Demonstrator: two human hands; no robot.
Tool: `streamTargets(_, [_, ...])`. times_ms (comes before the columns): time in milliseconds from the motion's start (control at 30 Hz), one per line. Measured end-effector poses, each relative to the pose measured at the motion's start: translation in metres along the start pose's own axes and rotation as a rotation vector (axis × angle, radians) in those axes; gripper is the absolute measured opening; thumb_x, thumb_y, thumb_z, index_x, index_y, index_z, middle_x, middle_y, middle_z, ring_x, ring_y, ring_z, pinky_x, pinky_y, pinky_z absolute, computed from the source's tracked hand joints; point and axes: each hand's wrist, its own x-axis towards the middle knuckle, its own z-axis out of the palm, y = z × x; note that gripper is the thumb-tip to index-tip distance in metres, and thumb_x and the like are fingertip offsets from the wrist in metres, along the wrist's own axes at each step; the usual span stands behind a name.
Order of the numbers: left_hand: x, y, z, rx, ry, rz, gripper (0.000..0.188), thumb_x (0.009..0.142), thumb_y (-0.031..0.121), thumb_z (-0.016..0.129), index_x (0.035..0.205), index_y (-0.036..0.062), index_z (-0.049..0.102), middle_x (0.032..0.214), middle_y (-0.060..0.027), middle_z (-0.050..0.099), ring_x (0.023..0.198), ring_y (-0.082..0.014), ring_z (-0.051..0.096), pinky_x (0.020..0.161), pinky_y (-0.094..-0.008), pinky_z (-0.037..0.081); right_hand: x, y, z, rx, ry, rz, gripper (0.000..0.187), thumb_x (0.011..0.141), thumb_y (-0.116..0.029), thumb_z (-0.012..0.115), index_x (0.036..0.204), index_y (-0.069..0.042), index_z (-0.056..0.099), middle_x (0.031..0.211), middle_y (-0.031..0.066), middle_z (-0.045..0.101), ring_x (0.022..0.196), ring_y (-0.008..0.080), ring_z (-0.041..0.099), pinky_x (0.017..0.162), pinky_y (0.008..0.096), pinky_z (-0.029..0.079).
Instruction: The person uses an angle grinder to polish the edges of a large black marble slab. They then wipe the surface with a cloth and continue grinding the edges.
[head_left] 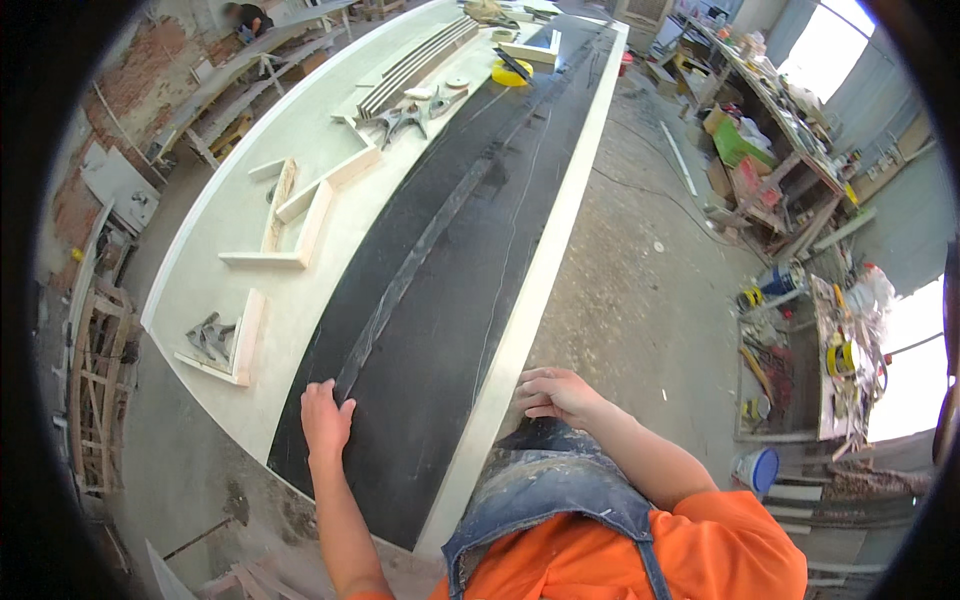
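Note:
A long black strip (408,270) lies lengthwise over the black sheet (430,400) on the big white table. My left hand (328,418) is closed at the strip's near end, thumb and fingers on either side of it. Beside the white edge board (520,335), my right hand (562,393) hovers with loosely bent fingers and nothing visible in them. Whether its fingertips touch the board I cannot tell. Thin pale wavy lines run along the sheet to the right of the strip.
Left of the sheet stand wooden angle frames (290,235) and spring clamps (210,337). Farther off lie stacked strips (420,65) and a yellow tape-like roll (511,73). Cluttered shelves (770,130) and a bucket (756,468) line the right side. Another person (248,20) works far left.

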Motion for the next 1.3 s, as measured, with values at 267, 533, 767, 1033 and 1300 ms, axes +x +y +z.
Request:
streamTargets(267, [0.004, -0.001, -0.021, -0.034, -0.247, -0.178, 0.036, 0.069, 0.020, 0.079, 0.095, -0.0035, 0.068, 0.093, -0.0221, 0.063, 0.090, -0.0400, 0.062, 0.082, -0.0465, 0.051, 0.074, -0.127, -0.073, 0.066, -0.135, -0.115, 0.053, 0.099, -0.015, 0.064, 0.144, 0.006, 0.047, 0.114, 0.0125, 0.069, 0.099, 0.0212, 0.072, 0.080, 0.0312, 0.061])
streamTargets(533, [-0.072, 0.115, -0.046, -0.093, -0.303, -0.336, 0.040, 0.065, 0.023, 0.079, 0.089, -0.0064, 0.065, 0.086, -0.0234, 0.064, 0.084, -0.0405, 0.064, 0.077, -0.0466, 0.052, 0.187, -0.260, -0.095, 0.214, -0.066, -0.256, 0.059, 0.096, -0.023, 0.067, 0.145, 0.004, 0.046, 0.142, 0.0218, 0.056, 0.123, 0.0356, 0.061, 0.101, 0.0462, 0.054])
streamTargets(767, [-0.120, 0.198, -0.046, -0.062, -0.476, -0.594, 0.057, 0.078, 0.034, 0.085, 0.122, 0.0050, 0.066, 0.117, -0.0242, 0.067, 0.109, -0.0416, 0.064, 0.098, -0.0489, 0.048, 0.254, -0.318, -0.141, 0.519, 0.038, -0.328, 0.040, 0.093, -0.016, 0.066, 0.125, 0.005, 0.054, 0.125, 0.0231, 0.063, 0.116, 0.0354, 0.064, 0.097, 0.0502, 0.051])
streamTargets(1033, [-0.143, 0.214, 0.000, -0.042, -0.319, -0.544, 0.047, 0.078, 0.040, 0.080, 0.102, 0.0014, 0.067, 0.098, -0.0289, 0.068, 0.099, -0.0504, 0.064, 0.084, -0.0537, 0.051, 0.275, -0.324, -0.145, 0.412, 0.187, -0.437, 0.007, 0.096, -0.003, 0.061, 0.099, 0.002, 0.058, 0.081, 0.0129, 0.065, 0.072, 0.0272, 0.069, 0.064, 0.0410, 0.061])
streamTargets(1300, [-0.190, 0.142, 0.026, -0.024, -0.516, -0.691, 0.035, 0.084, 0.030, 0.068, 0.104, 0.0011, 0.065, 0.103, -0.0308, 0.064, 0.101, -0.0522, 0.060, 0.087, -0.0545, 0.047, 0.226, -0.295, -0.126, 0.318, 0.213, -0.458, 0.011, 0.096, -0.002, 0.061, 0.104, 0.001, 0.054, 0.086, 0.0120, 0.065, 0.073, 0.0247, 0.069, 0.065, 0.0401, 0.061])
